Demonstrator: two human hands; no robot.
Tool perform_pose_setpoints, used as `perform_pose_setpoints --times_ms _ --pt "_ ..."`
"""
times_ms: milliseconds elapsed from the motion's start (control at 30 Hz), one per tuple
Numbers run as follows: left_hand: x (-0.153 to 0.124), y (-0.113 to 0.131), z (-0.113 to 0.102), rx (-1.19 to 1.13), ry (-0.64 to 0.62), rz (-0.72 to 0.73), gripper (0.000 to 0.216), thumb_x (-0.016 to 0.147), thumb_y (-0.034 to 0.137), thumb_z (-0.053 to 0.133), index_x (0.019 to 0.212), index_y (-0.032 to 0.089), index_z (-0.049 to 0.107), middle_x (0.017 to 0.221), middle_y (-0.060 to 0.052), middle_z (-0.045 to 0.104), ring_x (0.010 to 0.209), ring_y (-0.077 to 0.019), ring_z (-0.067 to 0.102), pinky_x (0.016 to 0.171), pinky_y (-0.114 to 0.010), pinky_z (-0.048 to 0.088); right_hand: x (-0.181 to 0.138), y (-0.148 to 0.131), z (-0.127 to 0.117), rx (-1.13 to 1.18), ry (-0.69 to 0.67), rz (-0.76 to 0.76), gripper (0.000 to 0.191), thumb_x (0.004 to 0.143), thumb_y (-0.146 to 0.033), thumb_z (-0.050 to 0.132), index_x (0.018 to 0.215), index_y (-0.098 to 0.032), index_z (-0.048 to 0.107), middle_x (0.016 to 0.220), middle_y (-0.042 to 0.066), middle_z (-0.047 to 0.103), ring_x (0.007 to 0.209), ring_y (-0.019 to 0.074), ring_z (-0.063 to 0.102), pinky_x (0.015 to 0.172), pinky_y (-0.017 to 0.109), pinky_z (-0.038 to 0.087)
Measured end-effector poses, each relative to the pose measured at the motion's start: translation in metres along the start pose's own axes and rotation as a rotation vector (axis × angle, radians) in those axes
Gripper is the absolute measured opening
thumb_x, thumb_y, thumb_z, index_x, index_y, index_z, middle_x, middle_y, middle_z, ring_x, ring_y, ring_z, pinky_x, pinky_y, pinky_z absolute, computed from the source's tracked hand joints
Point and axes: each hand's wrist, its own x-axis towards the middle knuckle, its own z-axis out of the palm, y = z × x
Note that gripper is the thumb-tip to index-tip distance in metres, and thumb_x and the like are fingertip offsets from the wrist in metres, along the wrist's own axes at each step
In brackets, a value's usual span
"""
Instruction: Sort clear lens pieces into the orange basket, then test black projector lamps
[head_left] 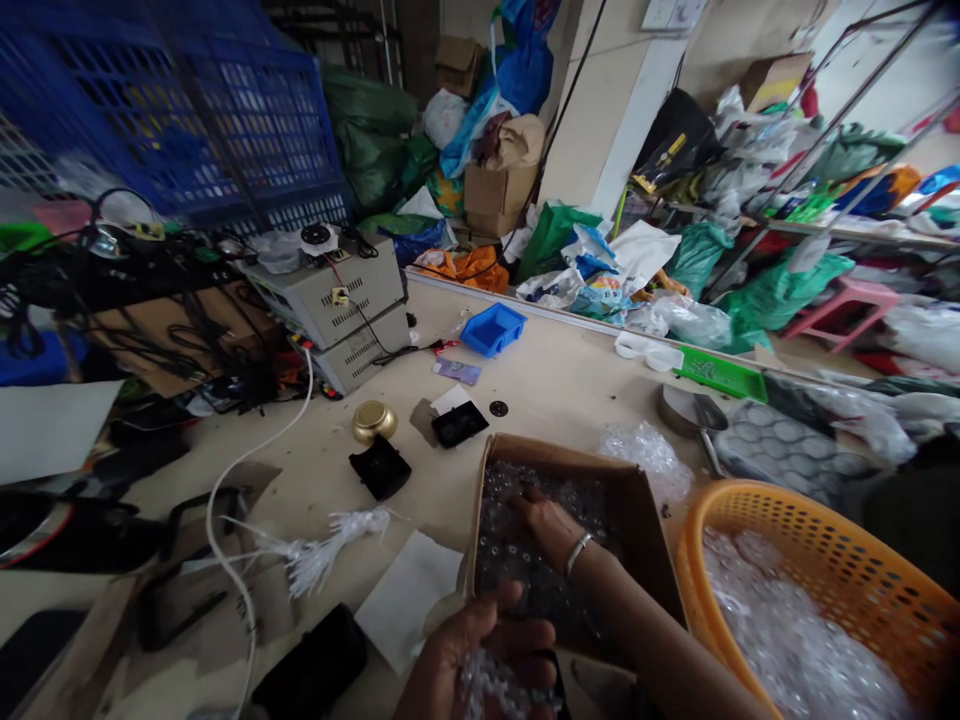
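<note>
My left hand (487,645) is in the lower middle, palm up with its fingers curled round a bunch of small clear plastic pieces (491,685). An open cardboard box (660,560) stands just beyond it. Many similar clear pieces (517,555) lie inside the box. My right hand (551,528), with a bangle on its wrist, reaches down into the box. Its fingers bend together among the pieces; their tips are partly hidden, so what they pinch does not show.
An orange basket (697,540) of clear plastic parts stands right of the box. A clear heap (649,460) lies behind. Black housings (380,468), a gold bowl (373,422), a blue tray (493,330) and a white cable (225,470) are on the table. Grey power units (352,300) stand at left.
</note>
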Motion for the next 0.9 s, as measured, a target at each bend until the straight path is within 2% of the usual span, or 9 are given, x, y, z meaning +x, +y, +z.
perform_pose_setpoints --times_ms 267,400,533,600,667,733,800,833,900 --pt "0.000 0.002 -0.001 -0.015 -0.005 -0.001 0.023 0.077 0.031 0.055 0.096 0.019 0.060 0.083 -0.010 0.069 0.075 -0.0247 0.064 0.065 -0.035 0.042 0.007 0.007 -0.004 -0.026 0.054 0.045 0.023 0.082 -0.007 0.039 0.085 -0.011 0.061 0.085 0.013 0.063 0.076 0.0197 0.063 0.064 0.025 0.043" --pt "0.002 0.005 0.008 -0.100 0.044 -0.010 0.025 0.079 0.036 0.051 0.099 0.021 0.058 0.082 -0.008 0.069 0.078 -0.0238 0.063 0.070 -0.038 0.042 -0.021 -0.001 -0.027 0.039 0.192 0.047 0.026 0.088 -0.012 0.031 0.091 -0.011 0.057 0.088 0.013 0.061 0.082 0.0179 0.059 0.073 0.026 0.044" --pt "0.005 0.005 0.017 -0.172 0.058 0.022 0.031 0.079 0.045 0.049 0.097 0.022 0.059 0.081 -0.007 0.067 0.076 -0.0222 0.063 0.069 -0.036 0.042 -0.077 -0.040 -0.051 0.339 0.333 -0.255 0.027 0.090 -0.020 0.032 0.103 -0.018 0.055 0.099 0.010 0.058 0.084 0.0151 0.058 0.074 0.025 0.046" --pt "0.006 0.004 0.018 -0.195 0.056 0.044 0.033 0.078 0.044 0.050 0.094 0.018 0.060 0.079 -0.008 0.067 0.074 -0.0222 0.062 0.068 -0.035 0.042 -0.099 -0.057 -0.061 0.431 0.253 -0.400 0.022 0.087 -0.025 0.042 0.103 -0.021 0.057 0.096 0.008 0.061 0.082 0.0155 0.059 0.071 0.025 0.047" --pt "0.007 0.003 0.015 -0.195 0.080 0.052 0.031 0.078 0.041 0.051 0.091 0.015 0.062 0.076 -0.008 0.066 0.072 -0.0222 0.062 0.067 -0.034 0.043 -0.106 -0.063 -0.066 0.513 0.173 -0.456 0.020 0.083 -0.030 0.051 0.099 -0.022 0.060 0.088 0.005 0.064 0.078 0.0153 0.060 0.068 0.024 0.048" --pt "0.005 0.003 0.011 -0.163 0.110 0.040 0.027 0.077 0.037 0.052 0.085 0.014 0.063 0.072 -0.008 0.066 0.069 -0.0220 0.062 0.065 -0.034 0.044 -0.095 -0.056 -0.066 0.580 0.205 -0.391 0.021 0.084 -0.031 0.049 0.098 -0.020 0.060 0.085 0.005 0.065 0.077 0.0145 0.061 0.069 0.023 0.047" --pt "0.002 0.003 0.006 -0.115 0.123 0.037 0.024 0.076 0.035 0.054 0.080 0.014 0.064 0.068 -0.007 0.066 0.065 -0.0213 0.062 0.060 -0.033 0.044 -0.069 -0.045 -0.058 0.508 0.253 -0.247 0.023 0.086 -0.031 0.045 0.100 -0.018 0.059 0.090 0.006 0.064 0.081 0.0149 0.061 0.073 0.024 0.047" --pt "0.000 0.003 0.004 -0.090 0.124 0.038 0.022 0.075 0.035 0.056 0.078 0.014 0.064 0.066 -0.007 0.067 0.062 -0.0210 0.062 0.058 -0.032 0.044 -0.052 -0.039 -0.050 0.414 0.239 -0.167 0.025 0.084 -0.032 0.047 0.101 -0.018 0.058 0.093 0.008 0.064 0.083 0.0167 0.061 0.074 0.026 0.046" --pt "-0.003 0.004 0.003 -0.053 0.128 0.053 0.020 0.075 0.033 0.057 0.075 0.014 0.064 0.066 -0.007 0.067 0.060 -0.0208 0.062 0.054 -0.032 0.045 -0.018 -0.032 -0.029 0.195 0.085 -0.016 0.034 0.075 -0.036 0.059 0.103 -0.016 0.058 0.096 0.012 0.062 0.084 0.0217 0.062 0.073 0.030 0.047"
